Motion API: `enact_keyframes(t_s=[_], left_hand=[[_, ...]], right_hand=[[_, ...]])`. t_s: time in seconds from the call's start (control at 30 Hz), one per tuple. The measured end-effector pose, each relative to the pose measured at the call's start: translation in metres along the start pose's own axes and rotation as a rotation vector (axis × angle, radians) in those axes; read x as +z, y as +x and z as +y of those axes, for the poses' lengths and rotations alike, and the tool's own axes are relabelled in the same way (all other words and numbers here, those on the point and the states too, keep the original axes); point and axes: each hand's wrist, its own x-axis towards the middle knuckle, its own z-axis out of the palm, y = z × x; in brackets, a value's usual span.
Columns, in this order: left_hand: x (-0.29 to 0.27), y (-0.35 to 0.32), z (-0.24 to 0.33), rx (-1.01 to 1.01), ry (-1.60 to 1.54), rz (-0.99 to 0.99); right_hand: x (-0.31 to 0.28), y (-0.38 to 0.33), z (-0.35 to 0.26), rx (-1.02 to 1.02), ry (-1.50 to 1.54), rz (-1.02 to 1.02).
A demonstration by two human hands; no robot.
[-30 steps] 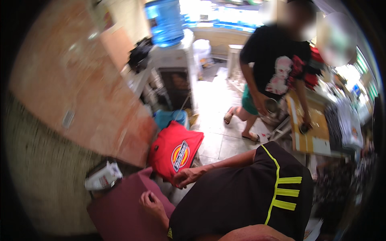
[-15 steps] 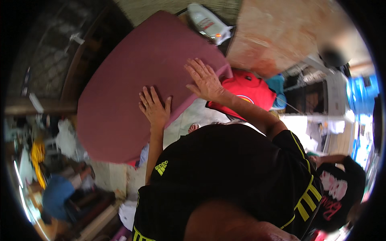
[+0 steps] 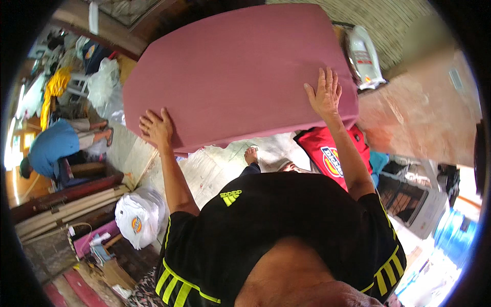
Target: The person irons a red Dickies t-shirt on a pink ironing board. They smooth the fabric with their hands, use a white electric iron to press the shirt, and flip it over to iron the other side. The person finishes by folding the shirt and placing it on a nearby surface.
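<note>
A wide maroon cloth (image 3: 235, 71) covers the table in front of me and hangs a little over its near edge. My left hand (image 3: 157, 128) lies on the cloth near the left front corner, fingers spread. Toward the right end, my right hand (image 3: 325, 94) rests flat on the same cloth with its fingers stretched upward. Neither hand holds anything. The cloth looks smooth across the middle, with small folds at the right end. What lies under it is hidden.
A red garment with a round print (image 3: 335, 153) sits below the table's right end. White plastic jug-like thing (image 3: 364, 59) stands at the far right. Left are a stack of white folded shirts (image 3: 140, 217), wooden planks (image 3: 66, 210) and a bending person in blue (image 3: 53, 146).
The view has turned, so the table now lies straighter before me. My hands have moved farther apart, the left toward the left end and the right toward the right end of the cloth.
</note>
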Motion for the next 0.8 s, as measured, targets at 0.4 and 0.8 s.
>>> enact_keyframes(t_s=[0.4,0.8], left_hand=[[0.034,0.056,0.069,0.463,-0.051,0.107],[0.053,0.173,-0.028,-0.049,0.003,-0.036]], right_hand=[[0.003,-0.049,-0.194,-0.849,0.209,-0.494],[0.078,0.201,-0.092,-0.551,-0.22,-0.332]])
